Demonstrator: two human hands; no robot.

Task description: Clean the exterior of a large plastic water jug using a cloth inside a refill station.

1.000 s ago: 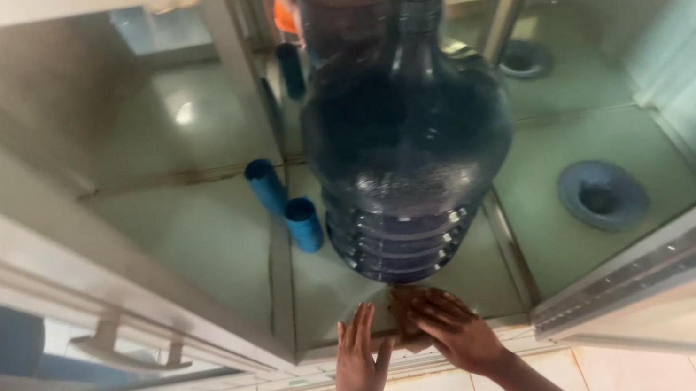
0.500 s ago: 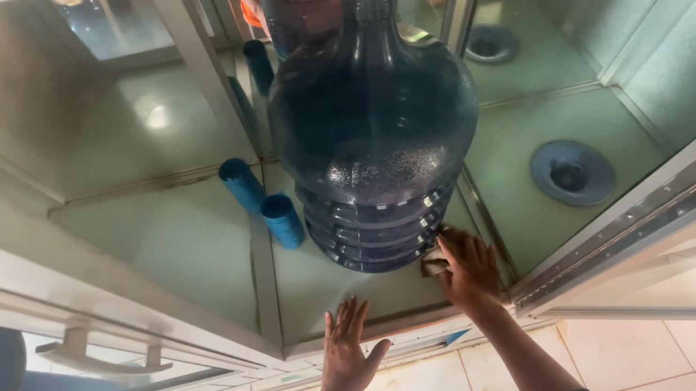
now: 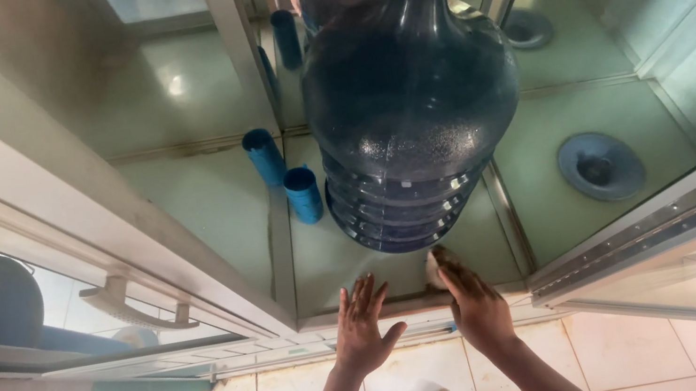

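A big dark-blue water bottle [image 3: 409, 108] stands upright on the steel floor [image 3: 217, 209] of a glass-doored cabinet, its neck towards me. My left hand [image 3: 365, 321] lies at the cabinet's front edge, fingers spread, holding nothing. My right hand [image 3: 473, 297] reaches just in front of the bottle's base. A small pale wad [image 3: 431, 270] sits between its thumb and fingers, and what the wad is cannot be made out.
Two short blue tubes [image 3: 285, 176] stand left of the bottle, a third [image 3: 286, 36] farther back. A round blue drain fitting [image 3: 600, 165] lies to the right. A glass door [image 3: 40, 231] with a handle [image 3: 138, 304] hangs open at left, another [image 3: 683, 203] at right. Pale tiles [image 3: 660, 341] lie below.
My left hand has risen from the tiles to the cabinet's front edge. My right hand has drawn back a little from the bottle's base. The view has shifted closer.
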